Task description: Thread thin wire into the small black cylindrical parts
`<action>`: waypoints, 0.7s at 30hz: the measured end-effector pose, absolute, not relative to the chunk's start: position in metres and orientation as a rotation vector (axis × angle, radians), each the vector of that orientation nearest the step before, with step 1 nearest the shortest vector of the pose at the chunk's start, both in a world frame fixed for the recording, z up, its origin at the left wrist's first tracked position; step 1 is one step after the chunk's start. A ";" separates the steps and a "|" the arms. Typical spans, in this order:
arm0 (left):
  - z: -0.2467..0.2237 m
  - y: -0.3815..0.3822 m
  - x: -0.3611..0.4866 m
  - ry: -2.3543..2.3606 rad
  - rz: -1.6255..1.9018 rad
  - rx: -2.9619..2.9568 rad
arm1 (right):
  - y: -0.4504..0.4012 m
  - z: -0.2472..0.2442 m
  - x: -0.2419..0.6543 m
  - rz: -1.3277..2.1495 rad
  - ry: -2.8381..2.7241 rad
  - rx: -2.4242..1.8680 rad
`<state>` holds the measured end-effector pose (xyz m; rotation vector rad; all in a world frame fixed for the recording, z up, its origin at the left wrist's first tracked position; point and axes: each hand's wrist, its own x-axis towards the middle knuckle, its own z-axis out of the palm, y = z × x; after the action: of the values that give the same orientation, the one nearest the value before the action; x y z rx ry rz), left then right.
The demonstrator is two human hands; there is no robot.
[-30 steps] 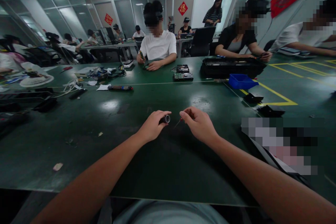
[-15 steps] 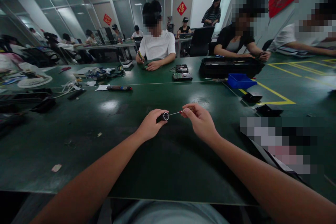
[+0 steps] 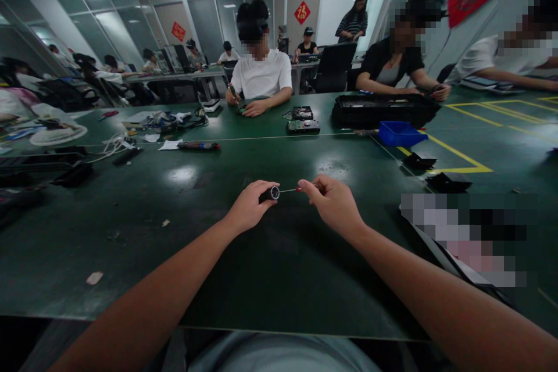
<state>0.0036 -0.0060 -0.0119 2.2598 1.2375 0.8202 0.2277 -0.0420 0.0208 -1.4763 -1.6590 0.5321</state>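
Note:
My left hand (image 3: 249,207) is closed around a small black cylinder (image 3: 273,192) with a bright ring at its open end, which faces right. Its exact kind does not show. Between finger and thumb, my right hand (image 3: 333,203) grips a thin screwdriver (image 3: 299,189) with a reddish handle mostly hidden by the fingers. The metal shaft points left and its tip meets the cylinder's ringed end; whether it goes inside is too small to tell. Both hands are held above the green table (image 3: 279,279).
Ahead lie a dark pen-shaped tool (image 3: 199,146) and circuit-board drives (image 3: 303,127). To the right are a blue bin (image 3: 401,134), black parts (image 3: 449,182) and a long black casing (image 3: 386,110). Cables (image 3: 174,121) heap at left. A co-worker (image 3: 261,78) sits opposite.
My right fingers have shifted slightly on the screwdriver, and its shaft lies a little more level. My left hand keeps the cylinder in nearly the same place.

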 end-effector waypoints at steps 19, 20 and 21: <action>-0.011 -0.006 0.004 1.220 0.843 2.261 | -0.046 0.021 0.227 0.634 -1.774 -1.282; -0.011 -0.006 0.004 1.220 0.841 2.262 | -0.046 0.020 0.228 0.640 -1.753 -1.310; -0.011 -0.007 0.005 1.219 0.838 2.265 | -0.046 0.019 0.228 0.642 -1.733 -1.322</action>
<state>0.0046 -0.0067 -0.0108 2.2646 1.2192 0.8380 0.2278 -0.0459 0.0195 -1.3218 -1.7335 0.6422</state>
